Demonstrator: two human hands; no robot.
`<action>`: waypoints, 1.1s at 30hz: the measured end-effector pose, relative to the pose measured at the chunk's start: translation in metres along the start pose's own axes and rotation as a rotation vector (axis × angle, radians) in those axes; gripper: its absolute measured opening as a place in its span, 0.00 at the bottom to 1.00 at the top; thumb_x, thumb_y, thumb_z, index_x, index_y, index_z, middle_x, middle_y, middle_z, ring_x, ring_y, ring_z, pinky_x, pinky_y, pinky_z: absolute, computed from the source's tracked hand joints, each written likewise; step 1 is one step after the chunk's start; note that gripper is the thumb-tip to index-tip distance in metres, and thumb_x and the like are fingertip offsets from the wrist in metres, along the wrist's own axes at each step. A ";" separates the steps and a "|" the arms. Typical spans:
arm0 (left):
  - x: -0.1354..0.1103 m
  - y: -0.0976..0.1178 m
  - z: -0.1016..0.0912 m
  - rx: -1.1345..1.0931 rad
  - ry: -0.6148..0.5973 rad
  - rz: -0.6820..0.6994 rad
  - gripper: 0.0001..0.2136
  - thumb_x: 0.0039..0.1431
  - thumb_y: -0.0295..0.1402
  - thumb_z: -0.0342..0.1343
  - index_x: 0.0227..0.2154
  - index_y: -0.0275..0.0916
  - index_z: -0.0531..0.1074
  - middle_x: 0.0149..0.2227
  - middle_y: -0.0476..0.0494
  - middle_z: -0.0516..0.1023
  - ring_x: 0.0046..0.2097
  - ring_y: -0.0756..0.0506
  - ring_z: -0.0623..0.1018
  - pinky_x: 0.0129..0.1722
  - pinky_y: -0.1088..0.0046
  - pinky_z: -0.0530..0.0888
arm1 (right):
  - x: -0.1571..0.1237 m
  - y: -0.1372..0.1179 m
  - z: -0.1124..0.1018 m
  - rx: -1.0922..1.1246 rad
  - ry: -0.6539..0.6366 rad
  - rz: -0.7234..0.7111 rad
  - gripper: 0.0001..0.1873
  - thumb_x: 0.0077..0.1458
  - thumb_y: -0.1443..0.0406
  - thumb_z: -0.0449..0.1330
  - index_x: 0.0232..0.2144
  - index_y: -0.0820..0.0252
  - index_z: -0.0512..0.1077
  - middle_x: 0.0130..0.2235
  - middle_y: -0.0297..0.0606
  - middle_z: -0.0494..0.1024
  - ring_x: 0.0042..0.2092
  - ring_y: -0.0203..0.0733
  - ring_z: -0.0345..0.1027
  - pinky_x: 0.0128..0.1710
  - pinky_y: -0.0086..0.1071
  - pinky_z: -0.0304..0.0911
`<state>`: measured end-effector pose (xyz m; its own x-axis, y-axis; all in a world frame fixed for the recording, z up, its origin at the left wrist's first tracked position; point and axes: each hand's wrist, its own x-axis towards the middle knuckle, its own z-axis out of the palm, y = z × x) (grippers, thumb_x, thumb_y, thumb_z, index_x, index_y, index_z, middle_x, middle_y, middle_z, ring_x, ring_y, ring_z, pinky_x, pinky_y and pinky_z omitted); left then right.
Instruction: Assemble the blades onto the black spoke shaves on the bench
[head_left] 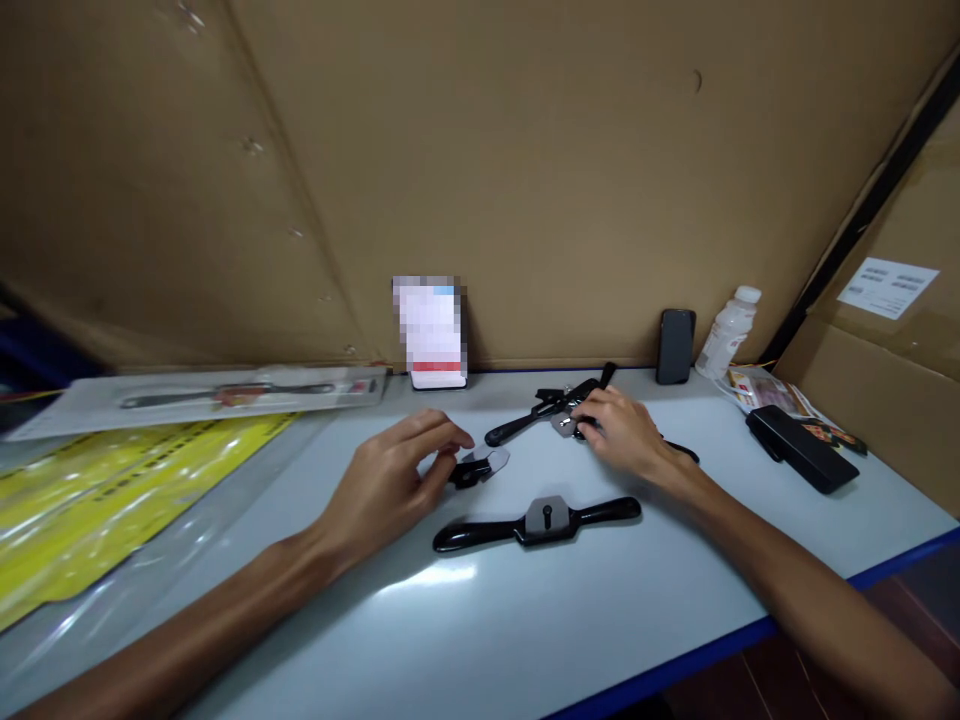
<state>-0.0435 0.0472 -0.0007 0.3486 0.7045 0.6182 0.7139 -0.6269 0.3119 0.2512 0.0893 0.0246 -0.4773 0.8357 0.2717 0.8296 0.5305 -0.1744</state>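
A black spokeshave (547,520) with a grey blade and a thumbscrew lies across the near middle of the table. My left hand (397,465) is left of and behind it, fingers loosely curled with thumb and index apart. Beside its fingertips, on the table, is a small black cap piece (469,474) with a grey blade (493,460). Farther back, more black spokeshaves (512,428) lie crossed in a pile. My right hand (619,430) reaches over that pile, its fingers closed at small metal parts; its fingers and palm partly hide what they grip.
A lit phone (435,335) and a dark phone (676,346) lean on the cardboard wall. A bottle (727,335) and black case (802,450) stand right. At left are a packaged spokeshave (225,393) and yellow plastic packaging (135,490).
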 end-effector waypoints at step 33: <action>0.010 0.015 -0.004 -0.518 -0.327 -0.299 0.12 0.66 0.38 0.55 0.45 0.36 0.76 0.31 0.48 0.76 0.31 0.47 0.73 0.32 0.71 0.69 | -0.010 -0.034 0.009 0.269 0.160 -0.167 0.11 0.67 0.68 0.58 0.34 0.60 0.80 0.36 0.40 0.80 0.41 0.44 0.67 0.47 0.40 0.63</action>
<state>-0.0313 0.0437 0.0132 0.4050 0.8856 0.2273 0.4533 -0.4104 0.7912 0.2256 0.0640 0.0191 -0.5307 0.7125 0.4591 0.6276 0.6943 -0.3521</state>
